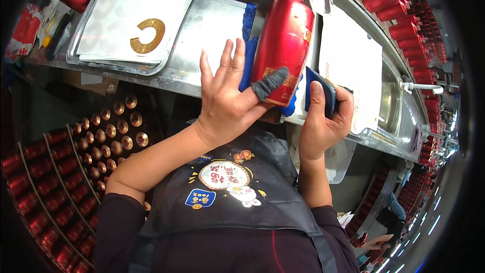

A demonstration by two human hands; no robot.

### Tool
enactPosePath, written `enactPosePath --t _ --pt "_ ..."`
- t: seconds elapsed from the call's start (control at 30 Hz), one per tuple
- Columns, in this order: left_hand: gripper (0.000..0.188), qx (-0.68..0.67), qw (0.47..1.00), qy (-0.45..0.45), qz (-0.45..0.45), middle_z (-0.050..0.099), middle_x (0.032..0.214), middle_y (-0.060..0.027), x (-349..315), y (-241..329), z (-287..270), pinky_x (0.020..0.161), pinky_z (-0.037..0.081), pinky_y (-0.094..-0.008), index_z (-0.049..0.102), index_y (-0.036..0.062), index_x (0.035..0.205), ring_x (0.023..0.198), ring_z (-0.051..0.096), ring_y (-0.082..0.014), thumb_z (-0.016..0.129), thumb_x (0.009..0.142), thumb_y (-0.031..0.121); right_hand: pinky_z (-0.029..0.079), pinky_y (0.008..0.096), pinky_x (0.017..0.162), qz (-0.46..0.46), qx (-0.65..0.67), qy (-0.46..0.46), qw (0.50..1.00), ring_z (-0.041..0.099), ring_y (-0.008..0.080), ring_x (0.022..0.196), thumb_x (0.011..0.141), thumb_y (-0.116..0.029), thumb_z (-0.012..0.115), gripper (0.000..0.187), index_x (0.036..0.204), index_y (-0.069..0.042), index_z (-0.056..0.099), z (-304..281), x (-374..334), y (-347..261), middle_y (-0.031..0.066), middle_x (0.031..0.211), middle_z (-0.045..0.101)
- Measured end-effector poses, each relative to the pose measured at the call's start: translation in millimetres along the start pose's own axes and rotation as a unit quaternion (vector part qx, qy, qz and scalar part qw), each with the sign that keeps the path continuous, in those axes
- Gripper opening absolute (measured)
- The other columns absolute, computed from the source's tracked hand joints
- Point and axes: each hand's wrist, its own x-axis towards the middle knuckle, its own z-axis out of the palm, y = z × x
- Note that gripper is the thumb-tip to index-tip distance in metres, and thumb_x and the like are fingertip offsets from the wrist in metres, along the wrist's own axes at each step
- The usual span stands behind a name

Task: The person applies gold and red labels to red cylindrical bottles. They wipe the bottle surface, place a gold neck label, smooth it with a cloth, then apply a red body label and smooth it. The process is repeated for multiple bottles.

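At bottle point(285, 38), left hand point(222, 98), splayed (thumb point(270, 84) sheathed)

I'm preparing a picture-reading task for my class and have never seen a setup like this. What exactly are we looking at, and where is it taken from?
There is no machine here, just a person's two bare hands. The single picture comes from a wide fisheye camera on the person's head, looking down, so straight edges bend near the rim. On the metal counter, a red bottle points its neck away from the person. The left hand has its fingers spread, its grey-covered thumb across the bottle's lower part. The right hand holds a dark blue pad. To the left, a tray carries white paper with a gold C-shape on it.
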Motion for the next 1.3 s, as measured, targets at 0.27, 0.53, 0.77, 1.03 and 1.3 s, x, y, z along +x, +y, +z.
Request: enactPosePath --t 0.27,0.53,0.77,1.03,1.3 --pt "0.056 -0.040 0.997 0.031 -0.055 0.034 0.155 -0.0327 -6 -10 12 0.112 0.016 -0.0713 0.072 0.0141 0.123 0.143 0.039 -0.0460 0.082 0.072 0.036 0.049 0.0371 0.066 -0.301 -0.148 -0.136 0.932 0.060 0.0278 0.070 0.062 0.006 0.075 0.041 0.102 -0.003 0.075 23 -8 -25 0.0081 0.082 0.063" --pt "0.100 -0.122 0.989 0.007 -0.081 0.046 0.147 -0.0289 -11 -18 17 0.113 0.011 -0.0714 0.040 -0.0020 0.146 0.141 0.042 -0.0411 0.087 0.068 0.040 0.045 0.0397 0.073 -0.239 -0.213 -0.153 0.935 0.057 0.0254 0.076 0.067 -0.001 0.074 0.030 0.097 -0.008 0.073 28 30 -49 0.0063 0.082 0.061" --pt "0.107 -0.148 0.985 0.014 -0.085 0.047 0.143 -0.0267 -23 -24 1 0.115 0.008 -0.0691 0.028 -0.0059 0.151 0.134 0.047 -0.0417 0.088 0.070 0.030 0.048 0.0384 0.075 -0.339 -0.189 -0.183 0.903 0.058 0.0258 0.085 0.061 -0.006 0.074 0.036 0.097 -0.010 0.074 20 14 -37 0.0029 0.080 0.054" --pt "0.102 -0.164 0.986 -0.006 -0.007 0.039 0.153 -0.0265 -8 -7 -2 0.115 0.009 -0.0697 0.035 -0.0003 0.150 0.147 0.033 -0.0398 0.090 0.068 0.027 0.051 0.0334 0.072 -0.149 -0.116 -0.166 0.968 0.063 0.0218 0.080 0.066 0.012 0.077 0.038 0.100 -0.005 0.076 -21 14 -19 0.0088 0.090 0.068" --pt "0.089 -0.163 0.986 0.012 0.031 0.047 0.148 -0.0226 14 4 15 0.115 0.014 -0.0689 0.044 0.0021 0.145 0.142 0.040 -0.0400 0.088 0.070 0.021 0.051 0.0308 0.069 -0.147 -0.078 -0.218 0.962 0.066 0.0226 0.079 0.070 0.009 0.080 0.032 0.098 -0.004 0.074 -43 -12 14 0.0099 0.089 0.070"
